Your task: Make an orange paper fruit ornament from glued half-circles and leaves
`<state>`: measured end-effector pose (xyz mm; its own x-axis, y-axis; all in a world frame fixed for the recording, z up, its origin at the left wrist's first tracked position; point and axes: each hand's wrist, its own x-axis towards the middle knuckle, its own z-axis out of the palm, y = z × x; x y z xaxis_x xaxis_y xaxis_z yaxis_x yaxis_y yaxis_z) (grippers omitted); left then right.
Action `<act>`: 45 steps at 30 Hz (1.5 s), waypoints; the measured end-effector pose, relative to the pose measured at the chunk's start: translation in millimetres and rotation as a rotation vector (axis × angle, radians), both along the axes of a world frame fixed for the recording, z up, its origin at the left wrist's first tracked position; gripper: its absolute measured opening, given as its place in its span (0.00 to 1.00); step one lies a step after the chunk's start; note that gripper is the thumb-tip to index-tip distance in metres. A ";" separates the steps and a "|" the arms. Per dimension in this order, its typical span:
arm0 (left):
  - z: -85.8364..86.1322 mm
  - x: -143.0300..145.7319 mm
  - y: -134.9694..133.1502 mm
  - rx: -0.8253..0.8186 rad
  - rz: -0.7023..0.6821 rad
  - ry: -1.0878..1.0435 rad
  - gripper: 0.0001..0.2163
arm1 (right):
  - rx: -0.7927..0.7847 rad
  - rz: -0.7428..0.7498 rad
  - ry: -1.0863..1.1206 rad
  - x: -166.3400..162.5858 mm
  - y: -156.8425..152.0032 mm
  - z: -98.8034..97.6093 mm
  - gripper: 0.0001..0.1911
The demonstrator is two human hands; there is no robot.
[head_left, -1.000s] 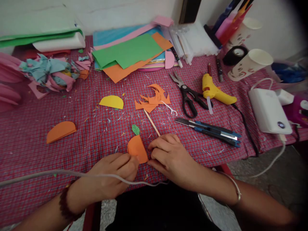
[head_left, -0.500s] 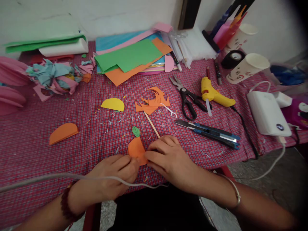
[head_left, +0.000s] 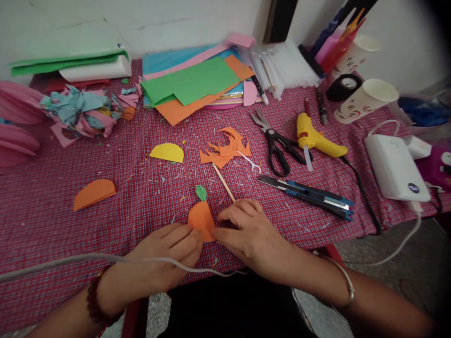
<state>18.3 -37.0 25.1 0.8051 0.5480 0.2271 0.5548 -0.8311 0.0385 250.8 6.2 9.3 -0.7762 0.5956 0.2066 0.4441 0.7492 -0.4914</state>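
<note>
An orange paper cutout [head_left: 201, 218] with a rounded left side lies near the table's front edge. A green paper leaf [head_left: 200, 192] with dark vein lines joins its top. My left hand [head_left: 172, 253] is closed with its fingertips on the cutout's lower left edge. At the opposite edge, my right hand [head_left: 250, 232] pinches the paper low down, its other fingers curled. Just beyond my right knuckles lies a thin wooden stick [head_left: 224, 183]. Orange paper scraps [head_left: 225, 149] are heaped behind it. Folded half-round pieces lie to the left, one yellow [head_left: 167, 152] and one orange [head_left: 94, 194].
Scissors [head_left: 278, 145], a yellow glue gun [head_left: 319, 138] and a box cutter [head_left: 306, 195], its blade out, lie to the right. Coloured paper sheets [head_left: 190, 84] are stacked at the back. A white cable [head_left: 116, 257] crosses over my left wrist. Paper cups [head_left: 366, 101] stand back right.
My right fingers have straightened a little at the cutout's edge. The whole view has shifted slightly; the cutout stays between both hands.
</note>
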 end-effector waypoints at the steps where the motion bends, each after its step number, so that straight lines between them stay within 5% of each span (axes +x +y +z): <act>1: -2.8 -0.9 -1.2 -0.020 0.015 0.004 0.11 | 0.003 -0.001 0.008 -0.2 0.1 0.6 0.05; 5: -9.9 -1.8 -4.3 -0.049 0.119 -0.087 0.05 | 0.008 -0.005 0.033 -0.6 0.3 1.9 0.05; 7: -7.9 0.0 -3.4 -0.115 0.320 -0.229 0.03 | -0.001 -0.012 0.037 -0.3 0.2 1.1 0.06; 10: 1.9 5.6 1.4 -0.451 0.747 -0.508 0.02 | -0.002 -0.013 0.044 0.3 0.1 -0.7 0.05; 13: 12.1 13.3 8.2 -0.810 0.951 -0.802 0.05 | 0.006 -0.006 0.035 0.4 0.0 -1.6 0.05; 20: 10.4 31.3 19.0 -0.984 1.059 -1.004 0.13 | 0.022 0.016 0.028 0.5 -0.7 -0.1 0.05; 28: 38.5 38.2 4.1 -0.710 1.007 -1.166 0.13 | -0.161 -0.206 0.401 6.9 -4.0 7.6 0.08; 34: 30.3 29.4 -9.4 -0.615 1.085 -1.275 0.12 | -0.219 -0.158 0.324 1.1 -4.1 7.0 0.05; 40: 23.8 7.0 -18.0 -0.800 1.147 -1.660 0.09 | -0.165 -0.173 0.247 -0.4 -5.5 9.8 0.06; 45: 20.4 18.8 -19.2 -1.000 0.980 -1.943 0.09 | -0.290 -0.188 0.441 -13.7 -17.1 23.7 0.05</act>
